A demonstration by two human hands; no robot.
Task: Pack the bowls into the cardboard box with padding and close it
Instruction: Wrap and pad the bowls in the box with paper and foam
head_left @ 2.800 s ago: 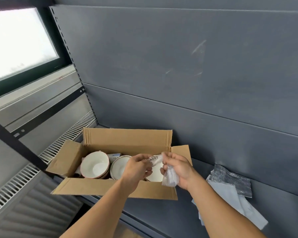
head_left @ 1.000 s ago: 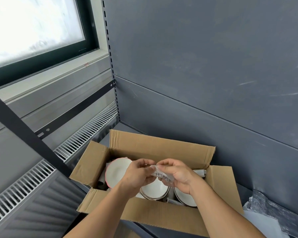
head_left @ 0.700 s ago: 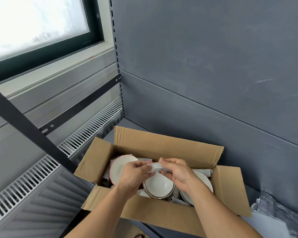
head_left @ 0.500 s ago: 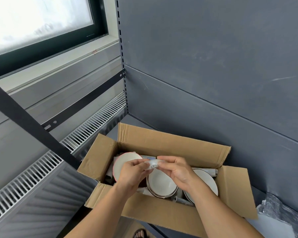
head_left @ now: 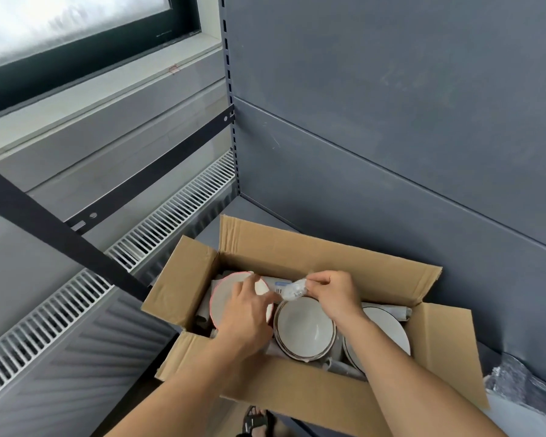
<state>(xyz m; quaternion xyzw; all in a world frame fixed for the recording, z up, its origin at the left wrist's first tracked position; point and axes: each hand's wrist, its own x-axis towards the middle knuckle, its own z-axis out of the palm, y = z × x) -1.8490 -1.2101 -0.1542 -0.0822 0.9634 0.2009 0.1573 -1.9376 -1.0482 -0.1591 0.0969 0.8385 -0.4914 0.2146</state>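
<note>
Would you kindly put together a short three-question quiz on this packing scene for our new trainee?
1. How many bowls show in the cardboard box?
2. True or false: the box flaps are folded shut.
3. What does the right hand pinch: (a) tape, (b) a scrunched clear plastic piece, (c) a spoon?

Key:
1. Three: the pink-rimmed bowl partly under the left hand, the middle bowl, and the right bowl.
2. False; all flaps stand open.
3. (b).
</note>
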